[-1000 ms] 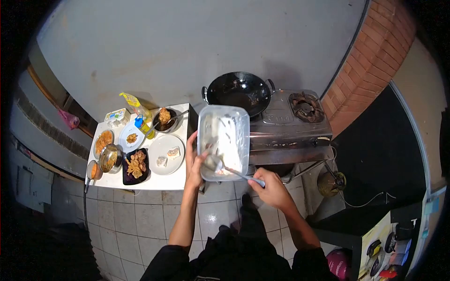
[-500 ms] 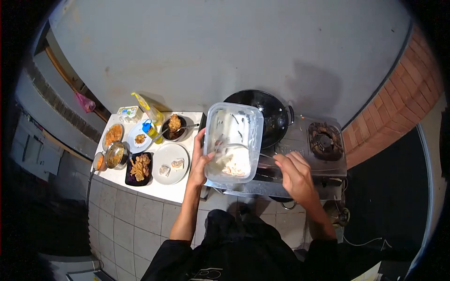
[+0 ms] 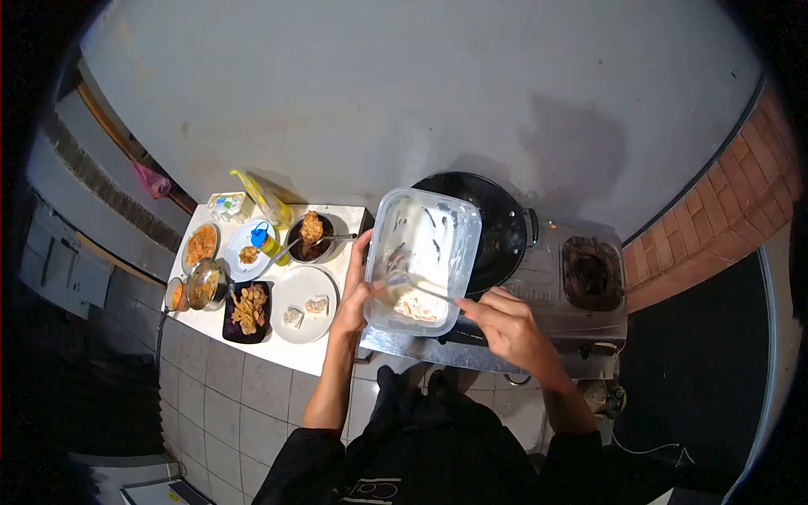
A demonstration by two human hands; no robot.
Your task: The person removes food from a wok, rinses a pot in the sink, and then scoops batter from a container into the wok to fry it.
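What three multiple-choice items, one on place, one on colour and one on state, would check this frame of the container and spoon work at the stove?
1. Where is the wok?
A. on the stove's left burner
B. on the white table
C. on the floor

2. What colour is the cap of the bottle?
A. red
B. blue
C. black

3. How is the clear container held?
A. flat on the table
B. lidded and upright
C. tilted in the left hand

Answers:
1 A, it sits behind the container on the stove.
2 B, the cap is blue.
3 C, the left hand grips its edge while the right hand works a spoon inside it.
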